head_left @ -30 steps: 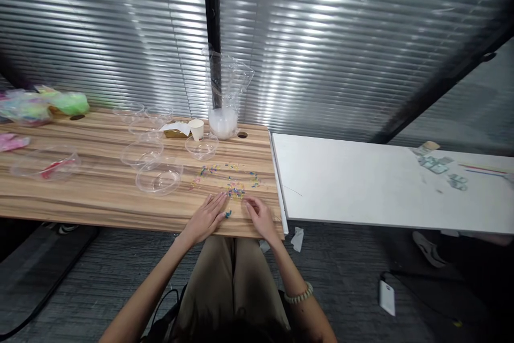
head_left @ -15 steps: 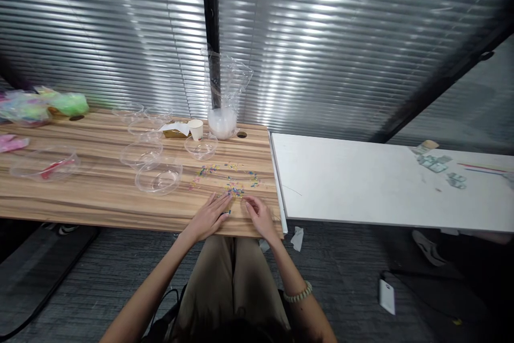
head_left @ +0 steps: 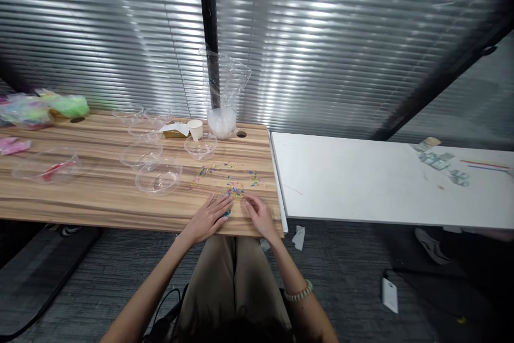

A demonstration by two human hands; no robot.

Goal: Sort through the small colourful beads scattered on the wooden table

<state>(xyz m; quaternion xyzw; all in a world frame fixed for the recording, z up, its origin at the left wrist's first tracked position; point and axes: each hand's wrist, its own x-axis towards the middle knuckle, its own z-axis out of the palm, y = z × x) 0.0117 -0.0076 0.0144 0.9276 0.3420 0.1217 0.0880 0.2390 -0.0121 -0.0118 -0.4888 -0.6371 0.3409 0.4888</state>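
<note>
At desk point(head_left: 100, 198) edge: left hand point(head_left: 209, 218) flat over beads point(head_left: 235, 191); right hand point(head_left: 260, 214) curled, grip unclear. Tiny, light, slippery; judged best pinched singly.

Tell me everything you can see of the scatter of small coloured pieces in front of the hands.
The scatter of small coloured pieces lies loose on the wooden table, right of the clear plastic bowl. Blue, pink, yellow and green bits, too small to identify, spread thinly with a denser clump nearest the hands. The left hand lies flat, fingertips on a few blue ones; the right hand rests beside them.
</note>
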